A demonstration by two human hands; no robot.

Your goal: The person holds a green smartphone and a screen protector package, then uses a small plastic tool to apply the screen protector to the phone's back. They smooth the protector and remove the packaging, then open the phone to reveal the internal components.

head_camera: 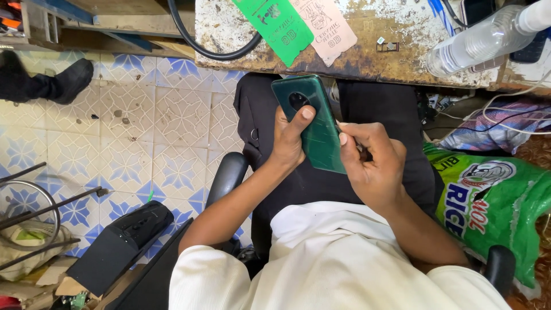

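Phone: a dark green phone with a round camera ring, back side up, held above the lap just below the worktable edge.
Left hand: the left hand is clenched around the phone's left edge, thumb lying across its back near the camera ring.
Right hand: the right hand pinches at the phone's right edge with thumb and forefinger; whether a thin tool sits between them I cannot tell.
Surroundings: a black cable loops off the stained table; a black chair armrest stands by the left forearm; a dark shoe rests on the blue-patterned floor tiles.
Containers: a clear plastic bottle lies tilted on the table's right; contents unclear.
Packages: a green card packet and a pink one lie side by side at the table edge; a green printed sack sits at the right of the chair.
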